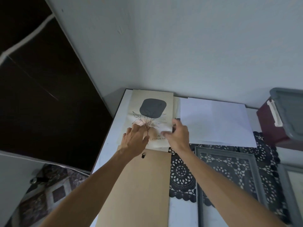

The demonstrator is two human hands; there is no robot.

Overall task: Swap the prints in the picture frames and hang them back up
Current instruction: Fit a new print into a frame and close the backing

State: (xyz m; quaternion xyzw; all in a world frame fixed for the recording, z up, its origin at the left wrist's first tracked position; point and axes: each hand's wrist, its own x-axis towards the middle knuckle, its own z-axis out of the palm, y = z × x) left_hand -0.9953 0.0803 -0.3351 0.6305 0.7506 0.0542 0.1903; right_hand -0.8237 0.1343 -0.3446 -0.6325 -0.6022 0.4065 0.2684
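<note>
A beige print [153, 108] with a dark grey blob and a line-drawn plant lies at the far left of the white table [113, 128]. My left hand [136, 138] rests flat on its lower left part, fingers spread. My right hand [177, 135] pinches the print's right edge, thumb under the paper. A brown backing board [142, 185] with a small black hanger lies just below the print, under my left forearm. An empty grey picture frame [227, 154] lies to the right on a black lace doily. A second grey frame [293, 185] shows at the right edge.
White sheets of paper [214, 122] lie right of the print. A grey-lidded box [288, 112] over a dark red one stands at the far right. The black lace doily [182, 174] covers the table's middle. A wall rises behind; a dark cabinet stands to the left.
</note>
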